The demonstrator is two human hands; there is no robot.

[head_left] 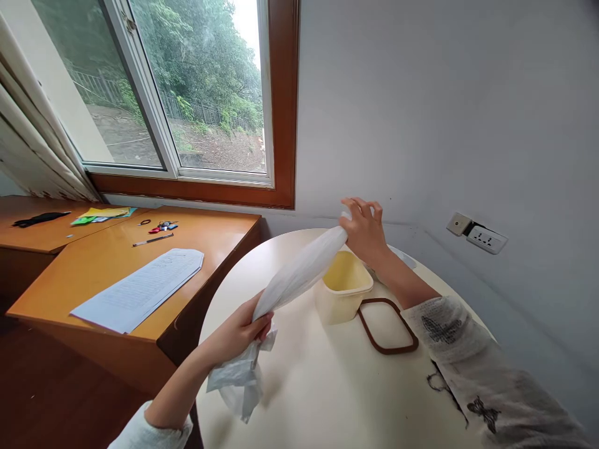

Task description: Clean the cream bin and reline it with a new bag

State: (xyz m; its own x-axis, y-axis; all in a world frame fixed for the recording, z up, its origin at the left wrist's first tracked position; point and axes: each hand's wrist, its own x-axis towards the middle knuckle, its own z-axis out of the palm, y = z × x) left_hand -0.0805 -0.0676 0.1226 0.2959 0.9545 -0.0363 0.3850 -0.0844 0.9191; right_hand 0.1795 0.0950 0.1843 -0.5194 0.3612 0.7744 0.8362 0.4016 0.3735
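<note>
A white, thin plastic bag (299, 269) is stretched into a long gathered strip between my two hands, over the round table. My left hand (241, 330) is closed around its lower part, and loose crumpled folds hang below the fist. At the upper end, my right hand (364, 229) pinches the bag, with some fingers bent and raised. Behind and below the strip stands a small cream bin (344, 302) with a yellow inside, partly covered by the bag. Beside it a brown rounded-square ring (388, 350) lies flat on the table, near my right forearm.
The round white table (322, 393) stands against the wall. To the left, an orange wooden desk (215, 240) holds papers (140, 290), a pen (153, 240) and keys (163, 227). A wall socket (486, 239) sits at the right, and a window is above the desk.
</note>
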